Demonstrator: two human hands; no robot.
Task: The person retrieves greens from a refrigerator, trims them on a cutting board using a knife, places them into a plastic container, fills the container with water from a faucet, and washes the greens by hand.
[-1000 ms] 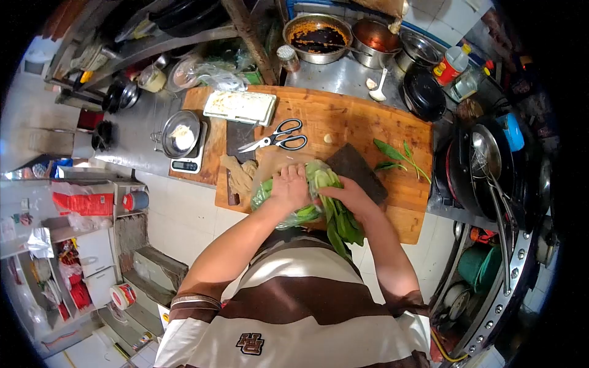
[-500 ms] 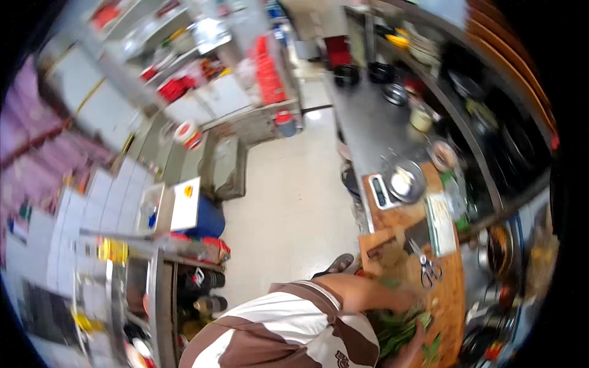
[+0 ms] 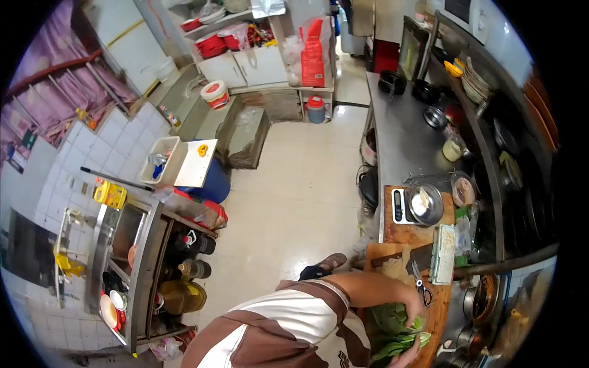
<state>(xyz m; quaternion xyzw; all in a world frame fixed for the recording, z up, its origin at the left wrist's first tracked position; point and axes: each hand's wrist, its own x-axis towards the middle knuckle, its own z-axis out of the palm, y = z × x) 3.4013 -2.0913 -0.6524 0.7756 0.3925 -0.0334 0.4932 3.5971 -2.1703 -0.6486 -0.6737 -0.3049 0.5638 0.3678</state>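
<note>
Leafy greens lie in a bunch at the near end of the wooden cutting board. My left hand reaches down over them, with its fingers closed on the leaves near the stem end. From the bottom edge, my right hand grips the pale stems of the lower bunch; part of this hand is hidden by leaves. Just beyond my left hand lie scissors with grey handles. A dark flat blade, like a cleaver's, rests on the board beside a pale green lidded box.
Further along the counter, a digital scale stands beside a metal bowl holding something white. Pots and jars line the steel counter under a shelf. Behind me are a sink unit, bottles and a blue bin.
The view has shifted and become sharper. My left hand has come onto the leaves, and the greens now sit between both hands near the board's edge.
</note>
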